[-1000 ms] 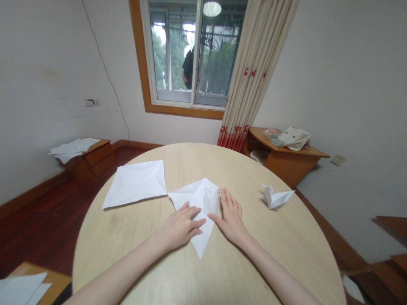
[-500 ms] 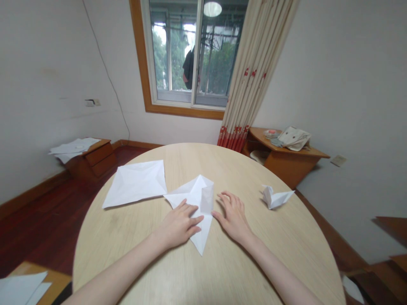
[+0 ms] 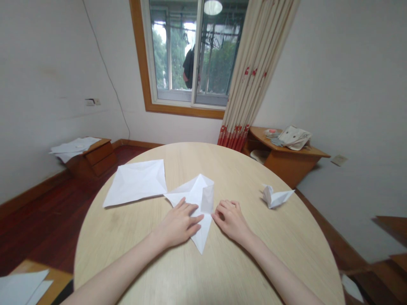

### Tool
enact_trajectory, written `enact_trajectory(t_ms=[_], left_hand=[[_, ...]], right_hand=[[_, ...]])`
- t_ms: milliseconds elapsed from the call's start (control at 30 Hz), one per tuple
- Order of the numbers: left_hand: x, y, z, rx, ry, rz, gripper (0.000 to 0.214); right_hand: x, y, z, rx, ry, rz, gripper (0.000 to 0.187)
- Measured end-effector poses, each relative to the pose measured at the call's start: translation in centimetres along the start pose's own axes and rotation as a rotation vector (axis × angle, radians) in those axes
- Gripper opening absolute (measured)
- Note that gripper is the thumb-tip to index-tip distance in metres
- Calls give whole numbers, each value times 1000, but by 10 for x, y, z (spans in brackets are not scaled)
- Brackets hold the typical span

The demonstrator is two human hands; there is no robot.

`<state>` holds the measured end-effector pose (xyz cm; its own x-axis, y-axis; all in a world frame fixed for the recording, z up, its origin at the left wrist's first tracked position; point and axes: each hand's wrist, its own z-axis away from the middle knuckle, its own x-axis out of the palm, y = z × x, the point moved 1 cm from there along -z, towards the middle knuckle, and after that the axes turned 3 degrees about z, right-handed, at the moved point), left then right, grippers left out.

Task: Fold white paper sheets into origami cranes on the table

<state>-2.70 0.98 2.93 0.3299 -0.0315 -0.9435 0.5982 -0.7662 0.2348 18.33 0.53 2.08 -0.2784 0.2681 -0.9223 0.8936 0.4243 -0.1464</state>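
A partly folded sheet of white paper (image 3: 206, 231) lies on the round wooden table (image 3: 152, 279) in front of me, one point towards me and a loose flap on its right side. My left hand (image 3: 181, 222) rests flat on its left part, fingers spread, and covers some of the folds. Curled at the right edge of the sheet is my right hand (image 3: 231, 219), thumb and fingertips drawn together where the edge meets them. Farther right stands a small folded paper figure (image 3: 276, 197) with raised points. A creased stack of white paper (image 3: 136, 182) lies at the left.
Behind the table are a window (image 3: 190, 55) and a patterned curtain (image 3: 254, 72). A corner cabinet (image 3: 286, 165) with a cloth bag (image 3: 295, 138) stands at the right back. At the left, a low drawer unit (image 3: 100, 159) carries papers. More sheets (image 3: 22, 288) lie lower left.
The fingers of my right hand have curled inward from a looser, spread pose, closing at the paper's right edge. My left hand and the papers stay in place.
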Motion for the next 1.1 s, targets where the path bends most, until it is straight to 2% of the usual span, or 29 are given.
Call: enact_trajectory(t_ms=[400, 700, 1100], left_hand=[[-1, 0, 0, -4, -29, -25, 31], [-1, -2, 0, 5, -7, -3, 29], [-4, -5, 1, 17, -55, 28, 33]], right_hand=[[-1, -6, 0, -3, -60, -118, 20], [-5, -16, 2, -96, -108, -182, 19], [-8, -31, 6, -181, -231, -277, 17]])
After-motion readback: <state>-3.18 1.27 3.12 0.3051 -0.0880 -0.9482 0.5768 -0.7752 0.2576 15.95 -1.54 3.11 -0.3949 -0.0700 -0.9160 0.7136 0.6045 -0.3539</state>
